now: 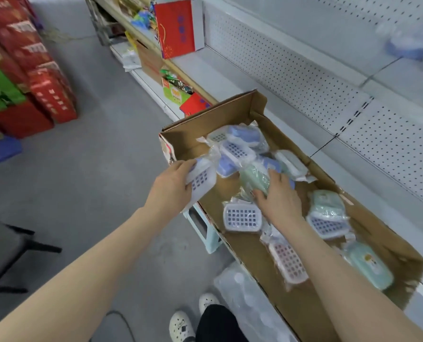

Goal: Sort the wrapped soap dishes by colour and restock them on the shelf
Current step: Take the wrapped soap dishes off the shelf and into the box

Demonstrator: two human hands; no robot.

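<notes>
A long cardboard box (pixel 232 119) holds several wrapped soap dishes in blue, green and pink. My left hand (pixel 173 183) grips a wrapped blue soap dish (pixel 203 180) at the box's near left wall. My right hand (pixel 277 198) reaches into the box, and its fingers close on a wrapped green soap dish (pixel 253 180). More blue dishes (pixel 240 144) lie at the far end. A white-grid dish (pixel 242 217) lies just left of my right wrist. A pink dish (pixel 288 262) and a green dish (pixel 369 265) lie nearer me.
The white pegboard shelf (pixel 304 77) runs behind the box, with blurred blue dishes (pixel 408 48) on an upper level. A red gift box (pixel 178 28) stands on the shelf at the far end. Red cartons (pixel 32 70) are stacked at left. A stool (pixel 205 230) sits under the box.
</notes>
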